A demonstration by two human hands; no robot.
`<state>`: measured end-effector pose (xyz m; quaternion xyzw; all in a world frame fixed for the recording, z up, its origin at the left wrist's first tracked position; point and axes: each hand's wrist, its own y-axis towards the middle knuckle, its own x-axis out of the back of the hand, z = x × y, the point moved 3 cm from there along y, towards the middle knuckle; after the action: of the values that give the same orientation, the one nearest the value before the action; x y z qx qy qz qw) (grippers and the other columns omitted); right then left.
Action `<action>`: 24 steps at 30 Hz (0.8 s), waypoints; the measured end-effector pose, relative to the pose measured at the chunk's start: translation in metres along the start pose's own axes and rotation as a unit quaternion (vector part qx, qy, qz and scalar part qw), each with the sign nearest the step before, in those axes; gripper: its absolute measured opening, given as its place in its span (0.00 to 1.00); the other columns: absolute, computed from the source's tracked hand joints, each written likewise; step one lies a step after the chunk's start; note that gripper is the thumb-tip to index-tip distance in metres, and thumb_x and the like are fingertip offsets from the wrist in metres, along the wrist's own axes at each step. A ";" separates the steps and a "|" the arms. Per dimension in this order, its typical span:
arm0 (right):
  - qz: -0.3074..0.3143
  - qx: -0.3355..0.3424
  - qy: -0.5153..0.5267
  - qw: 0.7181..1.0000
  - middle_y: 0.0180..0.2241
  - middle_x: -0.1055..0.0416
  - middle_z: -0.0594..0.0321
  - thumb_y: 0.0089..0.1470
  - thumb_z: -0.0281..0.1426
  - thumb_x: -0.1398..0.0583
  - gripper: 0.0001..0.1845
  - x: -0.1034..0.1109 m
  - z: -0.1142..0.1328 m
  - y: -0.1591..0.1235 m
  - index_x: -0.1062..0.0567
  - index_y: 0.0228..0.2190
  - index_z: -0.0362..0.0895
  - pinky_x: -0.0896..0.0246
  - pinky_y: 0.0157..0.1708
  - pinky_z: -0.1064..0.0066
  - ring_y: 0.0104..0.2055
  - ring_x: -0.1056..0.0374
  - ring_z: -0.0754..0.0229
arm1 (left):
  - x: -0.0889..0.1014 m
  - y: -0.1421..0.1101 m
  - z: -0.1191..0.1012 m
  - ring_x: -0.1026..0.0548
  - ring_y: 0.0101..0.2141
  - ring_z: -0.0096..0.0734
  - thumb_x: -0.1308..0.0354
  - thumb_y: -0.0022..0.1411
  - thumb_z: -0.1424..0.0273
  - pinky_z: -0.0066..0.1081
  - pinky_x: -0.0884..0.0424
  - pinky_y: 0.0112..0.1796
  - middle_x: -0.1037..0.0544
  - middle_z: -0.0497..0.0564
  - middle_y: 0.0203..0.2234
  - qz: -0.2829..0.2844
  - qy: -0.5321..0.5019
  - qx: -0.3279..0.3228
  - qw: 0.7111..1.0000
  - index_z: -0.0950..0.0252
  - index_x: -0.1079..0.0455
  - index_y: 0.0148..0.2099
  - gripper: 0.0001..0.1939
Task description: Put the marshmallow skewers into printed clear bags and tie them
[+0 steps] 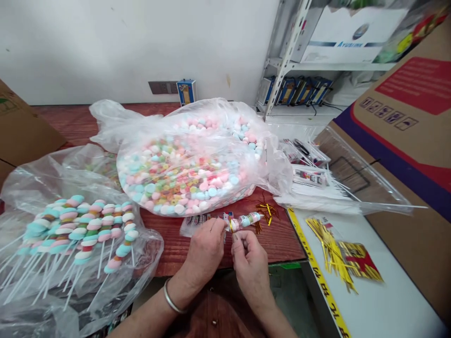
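Near the table's front edge, both hands meet at the lower end of a bagged marshmallow skewer (246, 220), which points up to the right. My left hand (207, 246), with a bangle at its wrist, is closed in a pinch at the gathered end of the wrapper. A gold twist tie (231, 226) circles the neck there. My right hand (249, 258) is closed just below the tie, thumb against fingers; exactly what lies between them is hidden. Flat printed clear bags (195, 224) lie behind my left hand. Loose gold twist ties (268, 213) rest beyond the skewer.
Unwrapped marshmallow skewers (88, 225) lie on plastic at the left. A big clear bag of marshmallows and gummy rings (183, 173) fills the middle. White sticks (317, 188) are at the right, with gold twist ties (331, 251) on a white surface beside a cardboard box (398, 155).
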<state>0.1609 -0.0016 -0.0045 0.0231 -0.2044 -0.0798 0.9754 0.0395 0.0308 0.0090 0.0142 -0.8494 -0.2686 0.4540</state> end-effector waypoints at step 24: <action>0.010 0.071 0.004 0.997 0.34 0.24 0.59 0.64 0.34 0.46 0.09 0.006 -0.003 0.026 0.28 0.35 0.45 0.36 0.36 0.69 0.36 0.29 0.57 | -0.023 0.003 0.000 0.44 0.19 0.17 0.34 0.55 0.64 0.22 0.49 0.21 0.36 0.42 0.21 0.088 -0.644 0.394 0.650 0.70 0.30 0.36 0.13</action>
<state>0.1714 0.0235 -0.0030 0.0909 -0.2061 -0.0557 0.9727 0.0534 0.0396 -0.0068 -0.0596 -0.9516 0.1908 -0.2333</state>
